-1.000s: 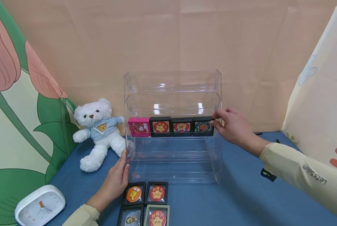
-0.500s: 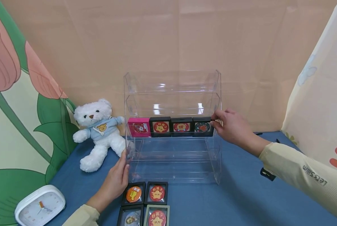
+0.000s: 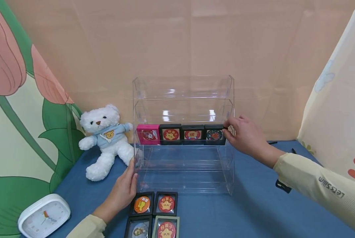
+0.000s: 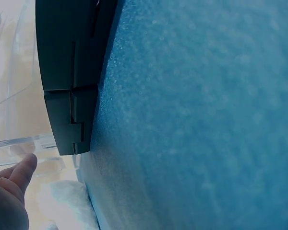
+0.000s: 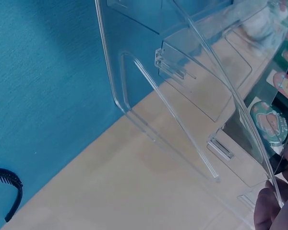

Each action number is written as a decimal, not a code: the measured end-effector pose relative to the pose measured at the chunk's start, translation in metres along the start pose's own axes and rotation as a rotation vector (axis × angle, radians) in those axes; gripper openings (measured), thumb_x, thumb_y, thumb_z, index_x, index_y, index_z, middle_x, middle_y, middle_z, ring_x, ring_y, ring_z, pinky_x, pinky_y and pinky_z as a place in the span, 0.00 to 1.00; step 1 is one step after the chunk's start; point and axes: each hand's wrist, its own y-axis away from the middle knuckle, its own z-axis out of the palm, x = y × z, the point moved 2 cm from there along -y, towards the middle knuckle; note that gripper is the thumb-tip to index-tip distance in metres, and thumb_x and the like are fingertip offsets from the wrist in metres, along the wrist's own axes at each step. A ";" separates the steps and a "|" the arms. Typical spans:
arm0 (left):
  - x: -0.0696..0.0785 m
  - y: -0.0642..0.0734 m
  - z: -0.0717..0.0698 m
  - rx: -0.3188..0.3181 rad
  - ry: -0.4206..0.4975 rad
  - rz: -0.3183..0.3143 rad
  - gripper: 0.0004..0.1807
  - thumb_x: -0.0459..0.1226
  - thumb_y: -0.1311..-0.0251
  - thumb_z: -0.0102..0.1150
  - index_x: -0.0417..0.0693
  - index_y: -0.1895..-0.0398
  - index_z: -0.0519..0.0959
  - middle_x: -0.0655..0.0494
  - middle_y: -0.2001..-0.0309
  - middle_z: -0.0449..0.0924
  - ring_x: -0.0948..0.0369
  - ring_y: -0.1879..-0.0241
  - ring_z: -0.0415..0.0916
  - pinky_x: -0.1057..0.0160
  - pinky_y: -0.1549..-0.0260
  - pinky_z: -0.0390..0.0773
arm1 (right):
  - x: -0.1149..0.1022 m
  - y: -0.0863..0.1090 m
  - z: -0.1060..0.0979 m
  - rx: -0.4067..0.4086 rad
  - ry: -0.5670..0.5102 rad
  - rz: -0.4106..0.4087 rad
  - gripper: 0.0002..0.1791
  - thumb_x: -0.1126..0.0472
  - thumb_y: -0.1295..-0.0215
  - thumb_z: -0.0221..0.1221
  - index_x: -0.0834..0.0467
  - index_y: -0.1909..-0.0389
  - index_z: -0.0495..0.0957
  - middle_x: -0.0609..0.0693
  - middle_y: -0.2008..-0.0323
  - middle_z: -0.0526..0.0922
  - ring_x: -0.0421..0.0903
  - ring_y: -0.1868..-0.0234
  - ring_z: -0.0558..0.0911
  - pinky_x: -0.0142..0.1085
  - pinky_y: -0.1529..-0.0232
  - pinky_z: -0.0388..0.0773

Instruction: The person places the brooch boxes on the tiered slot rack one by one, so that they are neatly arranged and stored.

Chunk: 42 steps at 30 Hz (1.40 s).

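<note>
A clear acrylic tiered shelf [image 3: 183, 183] stands upright on the blue table. On its middle tier sit a pink framed case [image 3: 148, 135] and several black framed cases, each with a round badge behind its window. My right hand [image 3: 245, 137] pinches the upper right corner of the rightmost black case [image 3: 214, 135], which bears a dark badge with a red print; thumb and fingertips also show by the shelf's side panel in the right wrist view. My left hand [image 3: 122, 188] rests against the shelf's left side, fingers fairly straight.
In front of the shelf lie several framed badge cases [image 3: 166, 204], beside the left hand. A white teddy bear [image 3: 107, 142] in a blue top leans left of the shelf. A white clock [image 3: 44, 216] is at the front left. A black hair comb clip [image 5: 9, 184] lies rightward.
</note>
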 end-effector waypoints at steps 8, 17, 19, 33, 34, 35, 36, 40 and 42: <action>0.000 0.001 0.001 0.004 0.000 -0.002 0.38 0.23 0.38 0.51 0.35 0.27 0.47 0.38 0.32 0.58 0.43 0.43 0.69 0.48 0.51 0.70 | -0.003 0.004 -0.002 0.079 -0.048 -0.020 0.10 0.60 0.43 0.64 0.59 0.62 0.77 0.54 0.64 0.77 0.51 0.62 0.69 0.43 0.68 0.71; -0.001 0.000 0.000 0.005 -0.003 0.000 0.38 0.23 0.38 0.51 0.36 0.27 0.47 0.39 0.32 0.57 0.44 0.43 0.69 0.48 0.50 0.70 | -0.034 0.024 0.003 0.205 -0.079 -0.238 0.10 0.61 0.50 0.67 0.59 0.68 0.77 0.52 0.64 0.74 0.49 0.64 0.71 0.40 0.70 0.71; -0.001 0.000 0.000 0.005 -0.006 0.002 0.38 0.22 0.39 0.51 0.35 0.27 0.47 0.39 0.32 0.57 0.43 0.43 0.69 0.47 0.50 0.70 | -0.047 0.032 0.006 0.166 -0.102 -0.265 0.09 0.60 0.50 0.67 0.57 0.69 0.77 0.50 0.63 0.75 0.47 0.62 0.71 0.37 0.70 0.74; -0.001 -0.002 -0.001 0.025 -0.010 0.032 0.39 0.21 0.40 0.52 0.32 0.28 0.47 0.37 0.32 0.57 0.44 0.41 0.66 0.47 0.49 0.68 | -0.105 0.080 0.046 -0.117 -0.364 -0.334 0.09 0.58 0.45 0.66 0.49 0.68 0.74 0.39 0.65 0.71 0.37 0.66 0.71 0.27 0.76 0.72; -0.001 -0.002 -0.001 0.021 -0.008 0.028 0.39 0.22 0.40 0.52 0.32 0.28 0.47 0.37 0.32 0.57 0.44 0.41 0.66 0.47 0.49 0.69 | -0.107 0.083 0.051 -0.132 -0.384 -0.336 0.08 0.58 0.44 0.65 0.49 0.68 0.74 0.39 0.65 0.71 0.37 0.67 0.71 0.27 0.77 0.71; -0.001 -0.003 -0.001 0.017 -0.007 0.025 0.38 0.22 0.39 0.52 0.33 0.28 0.47 0.37 0.32 0.57 0.44 0.41 0.66 0.47 0.49 0.69 | -0.109 0.085 0.055 -0.145 -0.404 -0.337 0.08 0.58 0.44 0.65 0.49 0.68 0.75 0.39 0.66 0.72 0.37 0.68 0.71 0.27 0.78 0.70; -0.001 -0.003 -0.001 0.013 -0.006 0.021 0.38 0.22 0.39 0.52 0.32 0.28 0.47 0.37 0.32 0.57 0.44 0.41 0.66 0.47 0.49 0.68 | -0.110 0.088 0.060 -0.160 -0.420 -0.335 0.07 0.58 0.43 0.64 0.49 0.68 0.75 0.38 0.66 0.72 0.36 0.69 0.71 0.26 0.78 0.70; 0.000 -0.002 -0.001 -0.006 0.003 0.003 0.37 0.23 0.37 0.51 0.33 0.28 0.46 0.38 0.31 0.56 0.44 0.40 0.66 0.48 0.48 0.68 | -0.115 0.094 0.081 -0.278 -0.516 -0.300 0.05 0.57 0.40 0.62 0.48 0.68 0.75 0.35 0.70 0.73 0.33 0.75 0.71 0.26 0.79 0.68; 0.000 0.000 -0.001 -0.012 0.009 -0.004 0.37 0.23 0.37 0.50 0.34 0.27 0.46 0.38 0.31 0.56 0.45 0.40 0.66 0.48 0.48 0.68 | -0.118 0.096 0.092 -0.376 -0.574 -0.269 0.03 0.56 0.37 0.61 0.47 0.69 0.76 0.34 0.74 0.73 0.31 0.78 0.71 0.26 0.80 0.68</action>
